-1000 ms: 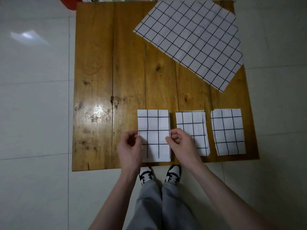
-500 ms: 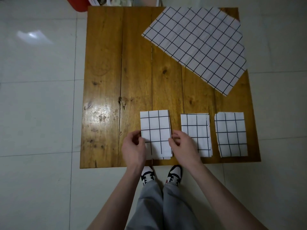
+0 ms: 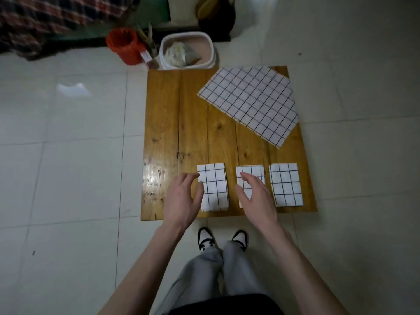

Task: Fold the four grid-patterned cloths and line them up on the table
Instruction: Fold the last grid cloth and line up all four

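Currently: pale glossy tile floor (image 3: 68, 178), square wooden plank table (image 3: 163, 123) on it, grain and knots visible, glare patch on its left near side. Unfolded grid cloth (image 3: 247, 103) lies flat and skewed on the far right corner, slightly overhanging the right edge. Beyond the far edge: white oval bin (image 3: 212, 48) with crumpled waste, orange bucket (image 3: 122, 45) beside it, plaid fabric (image 3: 45, 17) top left. Three folded grid cloths sit in a row along the near edge, apart from each other: left one (image 3: 214, 189), middle one (image 3: 250, 171), right one (image 3: 285, 184). Right hand (image 3: 255, 196) blocks most of the middle one, fingers spread, holding nothing. Left hand (image 3: 183, 196) is relaxed and empty, overlapping the left one's left edge; contact unclear. Grey trousers and black-white shoes (image 3: 205, 238) below.
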`<state>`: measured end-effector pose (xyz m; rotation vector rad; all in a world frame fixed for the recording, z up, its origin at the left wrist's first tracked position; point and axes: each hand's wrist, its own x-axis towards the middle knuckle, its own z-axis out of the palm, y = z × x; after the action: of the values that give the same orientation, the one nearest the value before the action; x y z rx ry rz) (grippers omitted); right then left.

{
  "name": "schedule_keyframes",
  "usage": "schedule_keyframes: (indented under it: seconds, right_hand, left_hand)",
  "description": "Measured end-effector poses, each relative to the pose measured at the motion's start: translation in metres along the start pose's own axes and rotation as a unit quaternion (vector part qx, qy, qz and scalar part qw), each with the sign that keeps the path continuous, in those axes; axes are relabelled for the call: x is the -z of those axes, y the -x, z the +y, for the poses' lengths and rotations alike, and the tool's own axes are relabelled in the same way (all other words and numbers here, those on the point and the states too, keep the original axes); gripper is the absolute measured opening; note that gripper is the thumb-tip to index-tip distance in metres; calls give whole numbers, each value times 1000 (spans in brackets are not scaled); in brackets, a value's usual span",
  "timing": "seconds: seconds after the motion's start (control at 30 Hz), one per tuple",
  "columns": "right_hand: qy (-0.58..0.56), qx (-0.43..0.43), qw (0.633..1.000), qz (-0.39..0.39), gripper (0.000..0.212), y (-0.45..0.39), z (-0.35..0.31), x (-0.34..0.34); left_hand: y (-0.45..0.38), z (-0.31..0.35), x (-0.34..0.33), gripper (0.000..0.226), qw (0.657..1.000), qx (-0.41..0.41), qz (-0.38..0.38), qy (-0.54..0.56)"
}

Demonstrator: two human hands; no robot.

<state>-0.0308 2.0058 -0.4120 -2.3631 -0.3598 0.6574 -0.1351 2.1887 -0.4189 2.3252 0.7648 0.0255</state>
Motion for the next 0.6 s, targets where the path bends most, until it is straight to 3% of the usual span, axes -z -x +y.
schedule_keyframes:
  seconds: [0.3,0.43,0.6]
  right_hand:
    - [178,75,975,112,62,63,-46,98]
    - [191,78,957,205,67,79,-47,144]
    - [203,54,941,266,70,98,-32,203]
  left_hand:
    - [18,99,71,45,976,-180,42,-114]
    - [12,148,82,49,959,-250,57,-121]
    - [6,208,76,53,944,-299,61,-125]
